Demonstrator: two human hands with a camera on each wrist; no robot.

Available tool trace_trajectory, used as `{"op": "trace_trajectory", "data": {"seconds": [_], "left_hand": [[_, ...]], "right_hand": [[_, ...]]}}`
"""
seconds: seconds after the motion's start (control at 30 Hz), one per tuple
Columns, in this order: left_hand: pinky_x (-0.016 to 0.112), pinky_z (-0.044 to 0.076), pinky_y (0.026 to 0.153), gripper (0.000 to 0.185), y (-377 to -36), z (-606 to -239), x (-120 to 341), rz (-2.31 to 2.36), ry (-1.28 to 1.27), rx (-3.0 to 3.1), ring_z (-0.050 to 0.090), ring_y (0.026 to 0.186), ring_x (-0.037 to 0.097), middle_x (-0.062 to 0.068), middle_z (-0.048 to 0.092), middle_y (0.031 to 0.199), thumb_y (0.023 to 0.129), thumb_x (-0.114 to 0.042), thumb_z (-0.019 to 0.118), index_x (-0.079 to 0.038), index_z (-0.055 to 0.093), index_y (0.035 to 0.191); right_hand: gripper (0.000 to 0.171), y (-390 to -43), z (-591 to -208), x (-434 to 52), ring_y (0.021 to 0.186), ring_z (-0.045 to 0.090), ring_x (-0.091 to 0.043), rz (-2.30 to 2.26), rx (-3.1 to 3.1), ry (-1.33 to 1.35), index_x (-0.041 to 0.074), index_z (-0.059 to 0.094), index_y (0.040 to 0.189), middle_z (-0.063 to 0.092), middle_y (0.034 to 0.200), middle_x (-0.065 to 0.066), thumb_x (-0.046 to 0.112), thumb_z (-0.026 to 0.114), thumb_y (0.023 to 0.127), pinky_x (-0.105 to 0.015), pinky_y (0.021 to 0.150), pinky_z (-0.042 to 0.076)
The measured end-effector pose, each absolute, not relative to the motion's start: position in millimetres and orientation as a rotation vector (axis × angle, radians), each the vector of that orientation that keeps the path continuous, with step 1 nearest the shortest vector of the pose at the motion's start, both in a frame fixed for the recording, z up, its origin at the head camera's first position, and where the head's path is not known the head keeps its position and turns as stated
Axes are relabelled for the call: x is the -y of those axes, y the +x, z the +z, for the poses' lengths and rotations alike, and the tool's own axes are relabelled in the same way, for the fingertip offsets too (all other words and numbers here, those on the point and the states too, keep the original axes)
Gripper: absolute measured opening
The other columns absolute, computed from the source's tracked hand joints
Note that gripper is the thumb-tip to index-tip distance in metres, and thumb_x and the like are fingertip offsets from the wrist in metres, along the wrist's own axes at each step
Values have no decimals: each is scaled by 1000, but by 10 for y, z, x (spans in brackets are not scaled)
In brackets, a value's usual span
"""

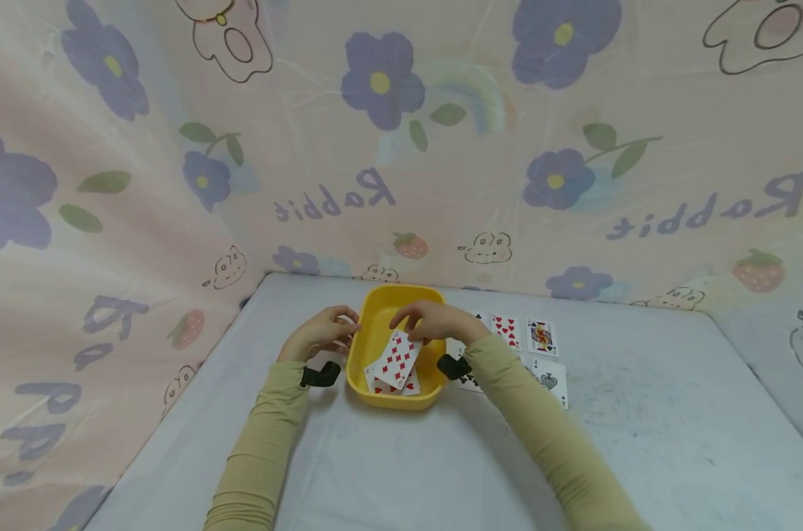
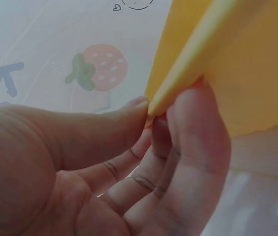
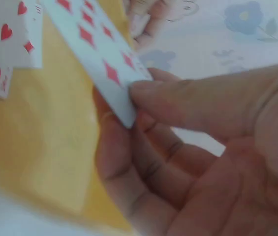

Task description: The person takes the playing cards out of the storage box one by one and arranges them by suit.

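Observation:
A yellow tray [image 1: 381, 299] sits mid-table with several red-suit cards [image 1: 377, 384] lying in it. My right hand [image 1: 428, 321] is over the tray and pinches a diamonds card [image 1: 398, 359] by its top edge between thumb [image 3: 188, 96] and fingers; the diamonds card [image 3: 97, 49] slants down into the yellow tray [image 3: 45, 157]. My left hand [image 1: 323, 332] grips the tray's left rim; the thumb [image 2: 104, 130] and fingers clamp the yellow tray [image 2: 247, 73] edge.
Several more cards lie face up on the table right of the tray: a hearts card [image 1: 506, 330], a face card [image 1: 542, 337], an ace of spades [image 1: 550, 380]. Patterned fabric walls [image 1: 401, 147] close in the back and left sides.

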State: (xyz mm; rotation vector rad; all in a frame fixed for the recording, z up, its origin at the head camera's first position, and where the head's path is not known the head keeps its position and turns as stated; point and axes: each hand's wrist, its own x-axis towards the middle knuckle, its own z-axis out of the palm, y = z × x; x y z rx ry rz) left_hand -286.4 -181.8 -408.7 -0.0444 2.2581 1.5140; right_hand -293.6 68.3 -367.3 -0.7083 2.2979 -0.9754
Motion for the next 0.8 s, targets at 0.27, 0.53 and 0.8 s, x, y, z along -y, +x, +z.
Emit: {"op": "trace_trajectory", "data": {"seconds": [0.27, 0.53, 0.8], "left_hand": [[35, 57, 69, 18, -2841, -4075, 1826, 1532, -4, -2241, 62, 78, 23, 18, 62, 97, 97, -12, 57, -3, 52, 111], [34, 57, 70, 21, -2842, -4085, 1831, 1532, 33, -2236, 62, 79, 23, 16, 61, 98, 97, -13, 57, -1, 51, 114], [33, 57, 69, 21, -2849, -4104, 1823, 1512, 6, -2257, 61, 77, 22, 18, 62, 98, 98, -14, 56, -3, 50, 115]], "right_hand": [[27, -2881, -3523, -1110, 76, 61, -22, -1188, -2344, -751, 7, 63, 115, 57, 96, -14, 0, 61, 90, -33, 71, 56], [19, -2747, -3483, -1535, 78, 66, -33, -1416, -2319, -599, 2, 59, 112, 60, 97, -18, 7, 61, 93, -44, 75, 57], [24, -2588, -3709, -2018, 86, 66, -34, -1662, -2263, -434, -8, 53, 106, 65, 90, -16, 8, 63, 92, -41, 80, 55]]}}
